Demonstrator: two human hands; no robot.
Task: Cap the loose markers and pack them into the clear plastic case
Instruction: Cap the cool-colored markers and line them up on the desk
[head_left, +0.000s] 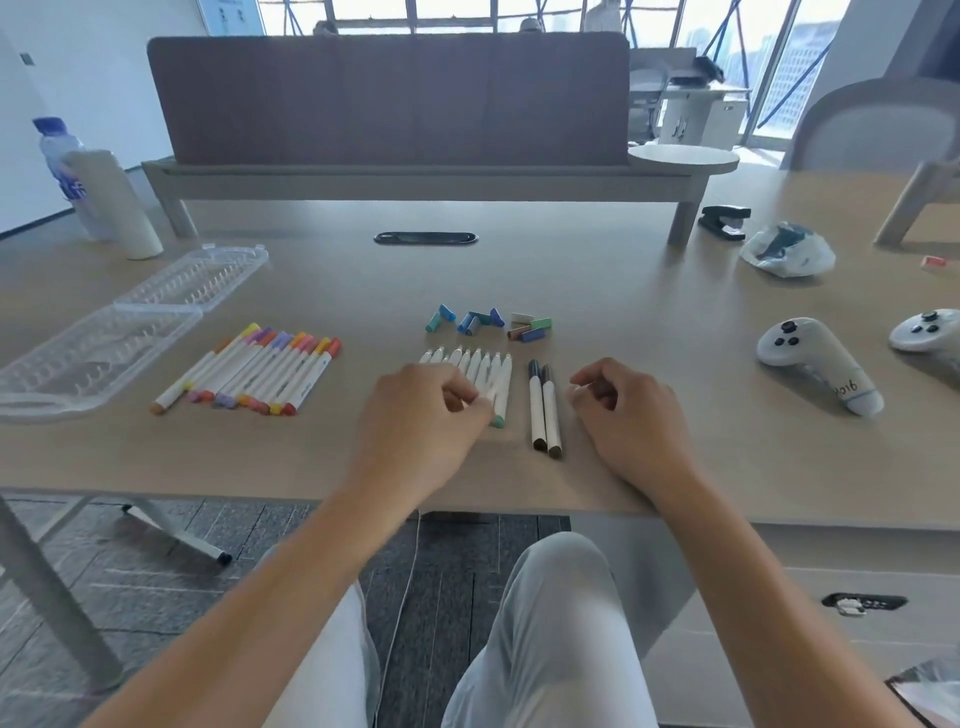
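Nearest to the camera are the person's knees in light trousers, under the edge of the wooden table (675, 291). Both forearms reach over this edge. The left hand (421, 415) lies on the near ends of a row of uncapped white markers (470, 366), and its curled fingers seem to pinch one of them; the exact grip is hidden by the hand itself. The right hand (631, 415) rests on the table with the fingers curled in, and it holds nothing that I can see. Between the two hands lie two capped markers with dark caps (544, 410), side by side and touching.

To the left, a group of capped markers in warm colours (254, 371) lies in a slanted row. Further left is the clear plastic case (104, 332), lying open, with no markers in it.

Just behind the uncapped row is a small heap of loose caps (485, 325) in blue, teal and green. On the right are two white game controllers (810, 358). Further back stand a crumpled plastic bag (787, 252), a black stapler (724, 221), and, on the far left, a water bottle (62, 166) behind a white roll (117, 202).
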